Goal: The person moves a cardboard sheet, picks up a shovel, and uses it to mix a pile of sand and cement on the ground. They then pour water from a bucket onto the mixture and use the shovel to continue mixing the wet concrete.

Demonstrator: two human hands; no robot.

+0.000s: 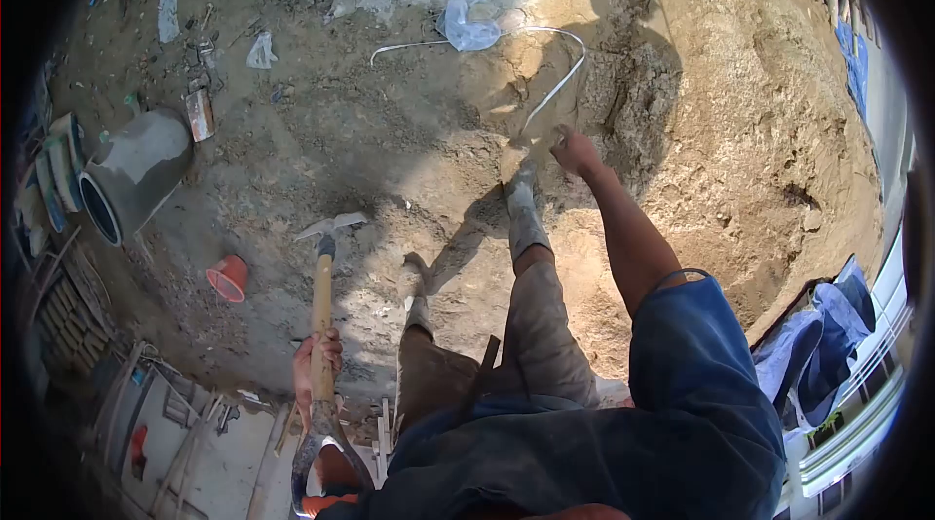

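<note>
My left hand (317,362) is wrapped around the wooden shaft of a shovel (322,298). The shovel's blade rests on the dirt ahead, and its D-shaped handle is close to my body. Out in front, my right hand (577,152) has its fingers curled; whatever they may hold is not clear. Near that hand a white strap (557,87) curves over the ground, one end by my muddy boot (525,213). A clear plastic bag (470,21) lies against the strap.
On the left lie a large grey bucket (146,165), a brick (200,115) and a small red bucket (227,278). Loose, uneven soil (750,121) rises to the right. Cloths (823,340) hang at the lower right. Wooden sticks (185,457) lie at the lower left.
</note>
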